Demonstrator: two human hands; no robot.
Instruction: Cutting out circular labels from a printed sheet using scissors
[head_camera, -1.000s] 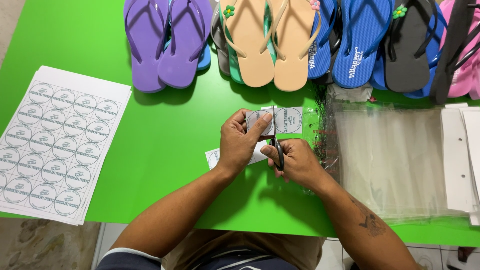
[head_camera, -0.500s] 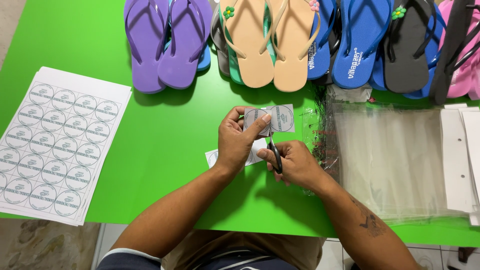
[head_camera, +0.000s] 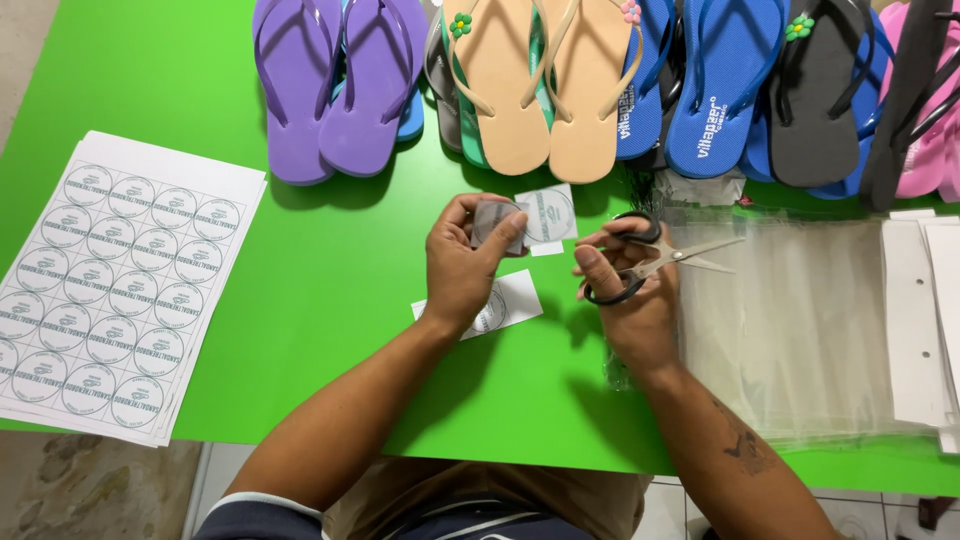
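The left hand (head_camera: 462, 262) pinches one cut round label (head_camera: 497, 222) just above the green desk (head_camera: 330, 290); the right hand (head_camera: 628, 290) grips black scissors (head_camera: 640, 262) beside it. Two cut pieces lie nearby; the label sheet (head_camera: 110, 285), far left, looks uncut.

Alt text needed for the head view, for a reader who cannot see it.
Over a green table, the left hand holds a cut paper label and the right hand holds black-handled scissors. A sheet of round labels lies left; flip-flops line the far edge.

Both forearms reaching forward; left hand (head_camera: 462, 262) pinching with thumb and fingertips, right hand (head_camera: 630, 295) curling, fingers looped, wrist bent inward.
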